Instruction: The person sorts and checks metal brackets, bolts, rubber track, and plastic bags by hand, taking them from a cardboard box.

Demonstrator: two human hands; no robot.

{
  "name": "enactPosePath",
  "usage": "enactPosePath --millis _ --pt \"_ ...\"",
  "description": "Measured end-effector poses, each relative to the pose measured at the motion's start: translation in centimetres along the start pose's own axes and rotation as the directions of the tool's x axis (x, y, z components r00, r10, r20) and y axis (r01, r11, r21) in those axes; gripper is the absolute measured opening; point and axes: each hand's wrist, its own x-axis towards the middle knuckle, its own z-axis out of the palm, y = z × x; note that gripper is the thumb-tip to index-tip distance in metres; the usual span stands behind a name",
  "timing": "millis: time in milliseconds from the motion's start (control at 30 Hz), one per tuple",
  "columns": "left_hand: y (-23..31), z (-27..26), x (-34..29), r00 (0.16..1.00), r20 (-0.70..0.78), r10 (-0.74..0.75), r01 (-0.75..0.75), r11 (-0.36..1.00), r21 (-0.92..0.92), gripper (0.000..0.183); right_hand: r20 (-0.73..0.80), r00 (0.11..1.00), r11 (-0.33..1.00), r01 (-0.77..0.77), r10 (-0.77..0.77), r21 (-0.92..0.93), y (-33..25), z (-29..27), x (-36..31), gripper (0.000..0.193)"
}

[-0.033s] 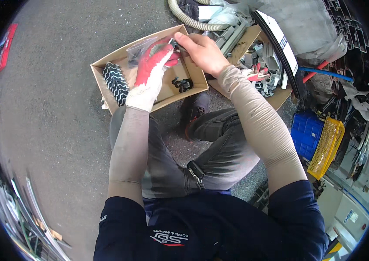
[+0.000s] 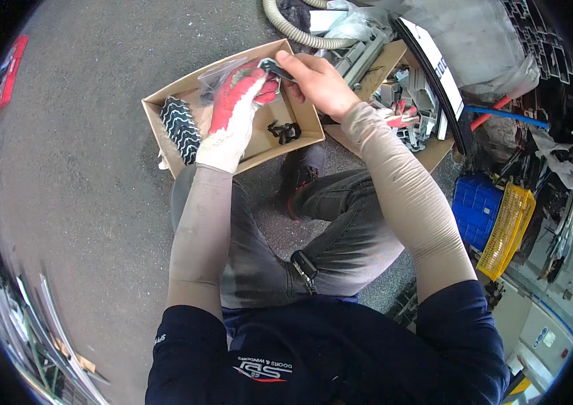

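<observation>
In the frame's upper centre — over the cardboard box — gloved left hand and bare right hand both pinch a small dark-and-silver part. Loose black pieces lie in the box.

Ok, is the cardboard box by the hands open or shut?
Open: the cardboard box shows its inside, with black pieces lying in it.

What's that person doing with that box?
Someone is handling a small dark-and-silver part with both hands over an open cardboard box. The left hand, in a red-and-white glove, and the bare right hand meet at the part. In the box, zigzag pieces stand packed in rows at the left, and a few black pieces lie loose at the right.
</observation>
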Motion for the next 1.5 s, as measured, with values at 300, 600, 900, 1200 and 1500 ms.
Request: enactPosePath --millis 300,600,900,1200,1500 --pt "0.1 -0.7 -0.7 0.997 -0.042 0.071 -0.073 0.996 -0.055 0.033 0.055 0.976 0.975 0.214 -0.211 -0.051 -0.4 1.1 -0.5 0.047" --pt "2.4 -1.5 -2.9 0.925 -0.301 0.231 -0.204 0.972 0.119 0.031 -0.056 0.683 0.625 0.628 -0.728 -0.464 -1.5 4.8 -0.6 0.036" --pt "4.4 -13.4 -9.7 0.447 -0.833 0.326 -0.351 0.92 0.172 0.055 0.028 0.78 0.726 0.594 -0.625 -0.346 7.3 22.4 6.5 0.026" --pt "4.9 -13.0 -11.7 0.473 -0.81 0.347 -0.355 0.916 0.185 0.048 -0.405 0.89 0.977 0.177 -0.21 -0.117 9.7 33.2 8.1 0.029" --pt "4.7 -12.6 -11.7 0.511 -0.776 0.369 -0.338 0.917 0.213 0.044 -0.393 0.867 0.949 -0.247 0.307 0.197 7.7 35.5 8.5 0.047"
